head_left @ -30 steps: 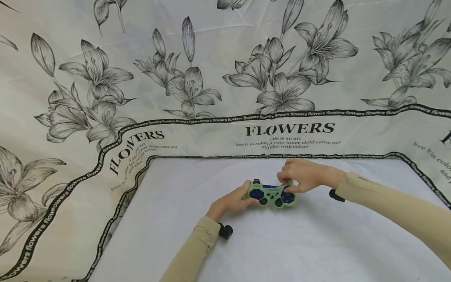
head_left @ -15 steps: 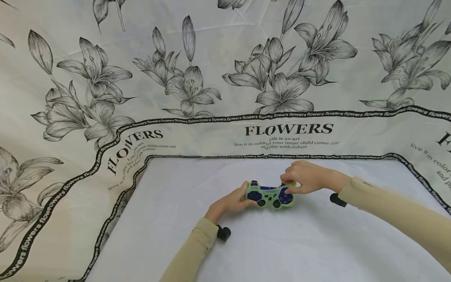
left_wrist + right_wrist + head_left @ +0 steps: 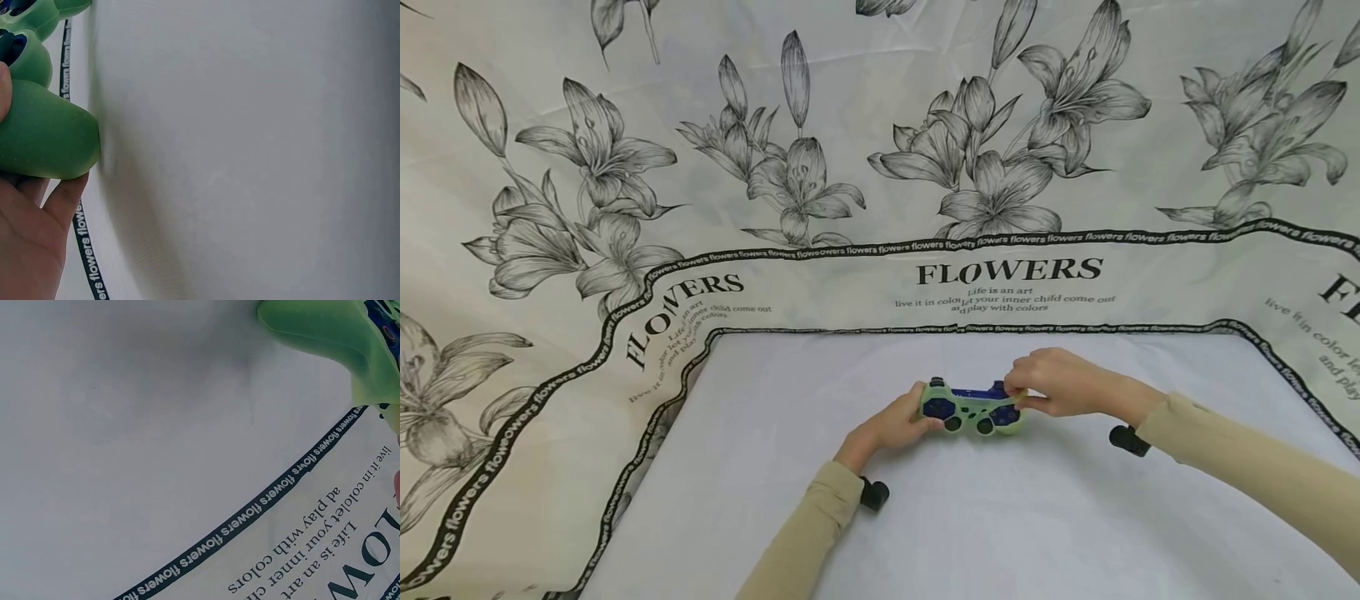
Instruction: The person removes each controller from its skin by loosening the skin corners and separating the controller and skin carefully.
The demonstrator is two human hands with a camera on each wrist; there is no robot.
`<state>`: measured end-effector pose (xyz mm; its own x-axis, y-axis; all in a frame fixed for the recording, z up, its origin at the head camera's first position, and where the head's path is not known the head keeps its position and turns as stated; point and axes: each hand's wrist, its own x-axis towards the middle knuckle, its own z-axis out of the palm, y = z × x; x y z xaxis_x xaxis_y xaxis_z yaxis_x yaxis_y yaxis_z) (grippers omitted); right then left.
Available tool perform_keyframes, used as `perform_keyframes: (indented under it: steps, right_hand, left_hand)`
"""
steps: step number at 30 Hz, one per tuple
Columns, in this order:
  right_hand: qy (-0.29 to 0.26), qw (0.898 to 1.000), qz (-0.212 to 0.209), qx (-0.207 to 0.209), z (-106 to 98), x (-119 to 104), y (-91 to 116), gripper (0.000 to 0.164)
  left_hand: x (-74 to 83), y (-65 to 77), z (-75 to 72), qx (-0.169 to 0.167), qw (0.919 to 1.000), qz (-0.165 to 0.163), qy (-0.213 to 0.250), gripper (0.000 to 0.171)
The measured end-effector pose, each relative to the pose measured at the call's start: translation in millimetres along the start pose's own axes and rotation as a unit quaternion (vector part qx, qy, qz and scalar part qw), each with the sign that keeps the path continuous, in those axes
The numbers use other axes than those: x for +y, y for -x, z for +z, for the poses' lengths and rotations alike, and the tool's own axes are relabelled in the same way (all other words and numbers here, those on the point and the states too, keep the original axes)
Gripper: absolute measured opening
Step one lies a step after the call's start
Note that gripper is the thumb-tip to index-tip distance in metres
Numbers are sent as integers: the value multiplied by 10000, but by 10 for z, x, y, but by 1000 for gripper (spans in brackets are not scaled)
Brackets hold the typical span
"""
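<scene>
A blue game controller (image 3: pixel 937 407) sits in a soft light-green cover (image 3: pixel 1006 426), low over the white table in the head view. My left hand (image 3: pixel 895 422) grips its left grip, thumb on the front. At the upper right corner, my right hand (image 3: pixel 1063 383) pinches the edge of the cover between thumb and fingers. Blue casing shows along the top edge, beside the right shoulder buttons. In the left wrist view, fingers of the left hand (image 3: pixel 31 234) lie under the cover's rounded grip (image 3: pixel 50 137). The right wrist view catches the other covered grip (image 3: pixel 312 331), with just a sliver of fingertip.
A white surface (image 3: pixel 820 375) spreads under the hands. Behind and to the left hangs a white cloth (image 3: pixel 835 287) printed with flowers and lettering. Small black devices (image 3: pixel 874 494) are strapped to both wrists.
My right thumb has slid from the controller's blue face to its right edge, and the hand has shifted slightly right. More blue shows at the top right corner. The left hand keeps its grip.
</scene>
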<state>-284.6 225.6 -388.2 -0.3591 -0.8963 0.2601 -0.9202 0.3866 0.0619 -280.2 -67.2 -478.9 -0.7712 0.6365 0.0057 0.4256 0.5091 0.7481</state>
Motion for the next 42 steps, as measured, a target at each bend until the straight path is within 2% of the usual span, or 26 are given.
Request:
perform_keyframes:
  steps: [15,20,28,32,36,42]
  right_hand:
    - [16,9962,-319,813,132,-92,136,20]
    - [-91,9959,-178,878,190,-147,216,20]
    - [-304,9946,62,986,257,-230,320,23]
    - [-242,9937,125,1089,292,-256,334,23]
    - [-103,9937,135,1110,324,-284,333,16]
    - [96,9920,119,1251,338,-334,307,23]
  left_hand:
    - [6,20,10,20,10000,-66,39,48]
    - [-17,29,36,-19,9999,-127,38,50]
    - [-10,26,9,-13,10000,-40,35,48]
    - [4,28,3,-11,10000,-48,53,47]
    - [2,27,10,6,9999,-110,8,47]
    - [-10,21,25,11,9999,-166,21,47]
